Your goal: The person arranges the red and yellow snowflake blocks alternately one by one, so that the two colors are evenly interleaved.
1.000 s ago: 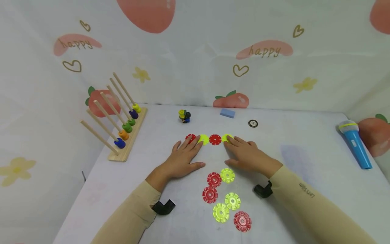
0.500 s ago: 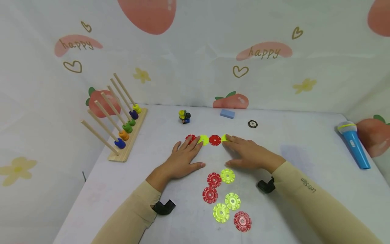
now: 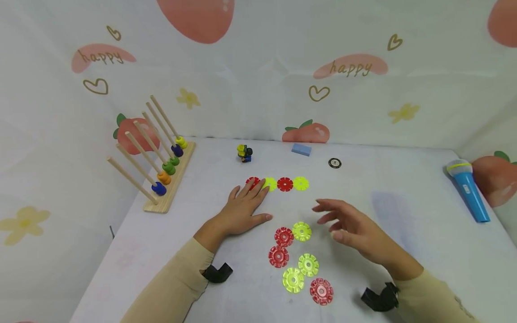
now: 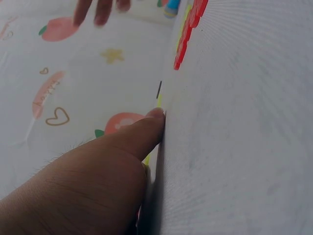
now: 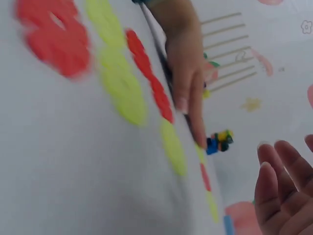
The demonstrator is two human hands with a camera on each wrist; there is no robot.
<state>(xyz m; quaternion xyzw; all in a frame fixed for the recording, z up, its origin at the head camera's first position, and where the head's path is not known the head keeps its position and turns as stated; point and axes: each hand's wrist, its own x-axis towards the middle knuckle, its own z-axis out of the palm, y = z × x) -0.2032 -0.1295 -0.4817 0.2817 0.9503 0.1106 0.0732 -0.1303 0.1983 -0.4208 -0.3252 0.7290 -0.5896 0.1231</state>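
My left hand (image 3: 242,214) lies palm down on the white table, fingers spread. Its fingertips rest on the left end of a row of slotted plastic discs, partly covering a red disc (image 3: 250,181) and a yellow-green disc (image 3: 272,183). Further right in that row, another red disc (image 3: 285,184) and another yellow-green disc (image 3: 300,183) lie uncovered. My right hand (image 3: 361,231) hovers over the table with loosely bent fingers, holding nothing; the right wrist view shows its fingers (image 5: 288,171) apart. Nearest to it is a loose yellow-green disc (image 3: 301,231).
More loose discs lie toward me, among them a red disc (image 3: 321,291). A wooden bead rack (image 3: 169,193) with upright pegs stands at the left. Toward the back are a small toy figure (image 3: 244,154), a blue block (image 3: 301,150) and a round black-and-white chip (image 3: 335,163). A blue toy microphone (image 3: 470,193) lies far right.
My right hand has lifted off the row's right-hand yellow-green disc and moved back toward me and to the right, uncovering it. The left hand has stayed in place.
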